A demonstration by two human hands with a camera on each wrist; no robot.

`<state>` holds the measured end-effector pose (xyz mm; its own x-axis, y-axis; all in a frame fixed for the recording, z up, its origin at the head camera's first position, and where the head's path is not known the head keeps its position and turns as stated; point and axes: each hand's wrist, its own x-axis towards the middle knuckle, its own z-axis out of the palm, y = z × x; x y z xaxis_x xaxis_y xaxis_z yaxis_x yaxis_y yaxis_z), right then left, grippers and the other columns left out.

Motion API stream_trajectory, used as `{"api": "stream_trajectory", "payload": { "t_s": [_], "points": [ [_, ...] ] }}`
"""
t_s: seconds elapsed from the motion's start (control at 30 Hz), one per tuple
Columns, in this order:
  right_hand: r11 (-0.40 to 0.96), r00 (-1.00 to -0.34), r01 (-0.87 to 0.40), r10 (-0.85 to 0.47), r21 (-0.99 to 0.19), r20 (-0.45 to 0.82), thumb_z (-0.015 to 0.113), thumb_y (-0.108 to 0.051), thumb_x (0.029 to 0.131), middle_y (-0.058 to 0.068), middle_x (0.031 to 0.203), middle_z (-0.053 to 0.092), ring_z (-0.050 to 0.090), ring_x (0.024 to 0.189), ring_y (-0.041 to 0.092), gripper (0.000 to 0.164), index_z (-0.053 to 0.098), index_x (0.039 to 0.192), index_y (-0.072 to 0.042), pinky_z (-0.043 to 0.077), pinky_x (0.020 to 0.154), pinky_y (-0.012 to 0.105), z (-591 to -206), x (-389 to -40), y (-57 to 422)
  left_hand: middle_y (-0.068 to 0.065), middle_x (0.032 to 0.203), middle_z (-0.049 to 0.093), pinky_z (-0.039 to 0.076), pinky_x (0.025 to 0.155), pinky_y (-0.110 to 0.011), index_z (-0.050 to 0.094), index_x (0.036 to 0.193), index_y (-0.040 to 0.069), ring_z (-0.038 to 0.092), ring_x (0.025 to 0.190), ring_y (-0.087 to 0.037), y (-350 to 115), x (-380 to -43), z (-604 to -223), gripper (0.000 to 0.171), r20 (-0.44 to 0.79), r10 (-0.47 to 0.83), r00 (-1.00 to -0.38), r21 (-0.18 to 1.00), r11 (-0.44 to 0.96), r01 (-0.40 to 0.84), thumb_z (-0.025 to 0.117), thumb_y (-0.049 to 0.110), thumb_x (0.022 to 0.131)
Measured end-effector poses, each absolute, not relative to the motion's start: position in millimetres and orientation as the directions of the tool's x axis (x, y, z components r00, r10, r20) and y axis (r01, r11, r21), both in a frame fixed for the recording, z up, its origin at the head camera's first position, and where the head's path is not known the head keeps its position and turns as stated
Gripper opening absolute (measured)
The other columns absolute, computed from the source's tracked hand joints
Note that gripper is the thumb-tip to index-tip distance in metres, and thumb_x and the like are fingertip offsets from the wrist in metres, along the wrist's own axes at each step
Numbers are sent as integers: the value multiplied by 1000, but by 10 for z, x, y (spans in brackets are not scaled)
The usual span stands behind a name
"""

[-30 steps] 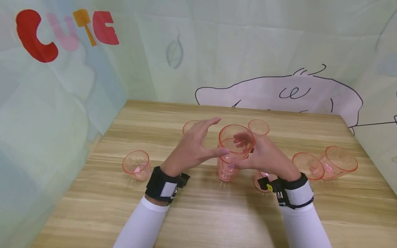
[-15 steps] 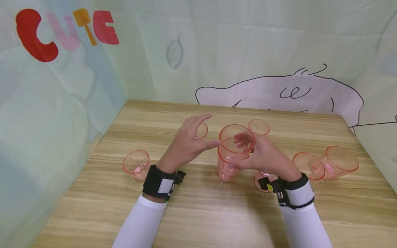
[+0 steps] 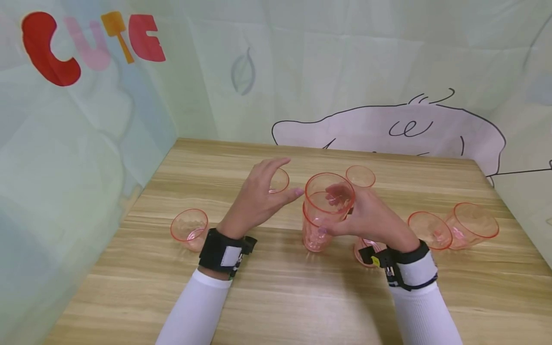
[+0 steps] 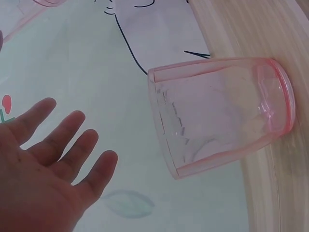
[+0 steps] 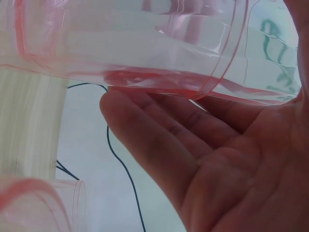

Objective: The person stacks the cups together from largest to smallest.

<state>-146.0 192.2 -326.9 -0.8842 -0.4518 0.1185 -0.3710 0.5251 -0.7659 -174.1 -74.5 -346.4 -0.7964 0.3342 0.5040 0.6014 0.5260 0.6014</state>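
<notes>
Two clear pink tumblers stand nested near the table's middle in the head view. The upper tumbler (image 3: 321, 203) rises above the lower tumbler (image 3: 314, 239). My right hand (image 3: 373, 215) grips the stack from the right, thumb in front and fingers round the far side. In the right wrist view, that hand's fingers (image 5: 149, 140) lie along a tumbler wall (image 5: 130, 43). My left hand (image 3: 256, 199) is left of the stack, thumb and fingers spread, holding nothing. The left wrist view shows its fingers (image 4: 67, 145) apart from an upright tumbler (image 4: 212, 116).
More pink tumblers stand around: one at left (image 3: 189, 232), one partly behind my left hand (image 3: 281, 182), one at the back (image 3: 361, 177). Two are at right, a nearer one (image 3: 427, 230) and an outer one (image 3: 472, 227). Another (image 3: 364, 256) is partly under my right wrist.
My left hand has drawn away leftward from the nested tumblers, its thumb now apart from the rim. The right hand and the stack look still.
</notes>
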Motion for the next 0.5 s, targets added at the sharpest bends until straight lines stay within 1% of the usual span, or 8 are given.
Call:
{"api": "stream_trajectory", "payload": {
  "t_s": [0.13, 0.27, 0.37, 0.5],
  "points": [
    [535, -891, -357, -442, -765, 106, 94, -33, 69, 6, 116, 68, 64, 108, 20, 74, 59, 128, -5, 52, 91, 41, -3263, -1452, 1925, -8, 144, 52, 36, 109, -46, 52, 144, 9, 43, 135, -24, -740, -1752, -3481, 70, 512, 321, -796, 599, 530, 600, 74, 47, 89],
    [538, -893, -356, -438, -764, 107, 94, -35, 69, 3, 114, 68, 64, 108, 22, 73, 59, 127, -9, 52, 90, 41, -3264, -1447, 1922, -13, 141, 54, 35, 109, -48, 54, 141, 4, 45, 133, -30, -735, -1770, -3515, 71, 533, 278, -799, 573, 577, 583, 76, 45, 87],
    [532, -890, -363, -441, -765, 115, 94, -36, 69, 2, 113, 68, 64, 108, 23, 72, 60, 127, -9, 52, 91, 41, -3272, -1452, 1920, -17, 140, 55, 35, 109, -50, 54, 139, 1, 46, 132, -34, -739, -1785, -3542, 71, 531, 234, -815, 560, 625, 544, 76, 43, 87],
    [537, -890, -369, -440, -759, 121, 94, -35, 69, 1, 113, 68, 64, 108, 20, 71, 60, 126, -9, 52, 91, 40, -3272, -1455, 1918, -18, 142, 52, 35, 109, -52, 52, 141, 1, 45, 133, -36, -749, -1797, -3562, 72, 505, 203, -839, 568, 655, 499, 76, 43, 87]
  ]
}}
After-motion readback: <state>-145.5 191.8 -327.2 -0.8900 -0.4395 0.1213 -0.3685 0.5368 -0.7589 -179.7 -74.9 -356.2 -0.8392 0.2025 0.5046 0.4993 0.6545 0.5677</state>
